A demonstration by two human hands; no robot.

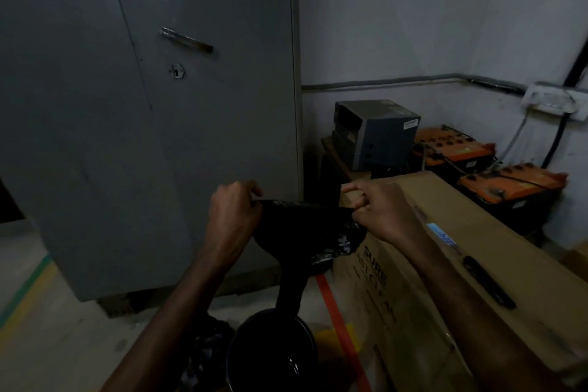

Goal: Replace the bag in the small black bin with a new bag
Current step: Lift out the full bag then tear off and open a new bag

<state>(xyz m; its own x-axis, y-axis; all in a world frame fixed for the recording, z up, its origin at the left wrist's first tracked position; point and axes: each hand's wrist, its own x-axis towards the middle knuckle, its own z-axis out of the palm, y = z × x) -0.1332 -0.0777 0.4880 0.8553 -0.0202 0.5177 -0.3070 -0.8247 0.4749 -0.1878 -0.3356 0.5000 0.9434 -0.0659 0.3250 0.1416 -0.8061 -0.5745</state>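
Keep left hand (234, 202) and right hand (378, 205) pinching thin black plastic bag (305, 232); spread mouth, lower toward six o'clock into small round black bin (270, 356).

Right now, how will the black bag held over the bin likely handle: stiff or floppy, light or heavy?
Probably floppy: the black bag sags and crumples between the left hand and right hand. Likely light, since pinched fingertips alone hold it above the bin. Its glossy film may be slippery.
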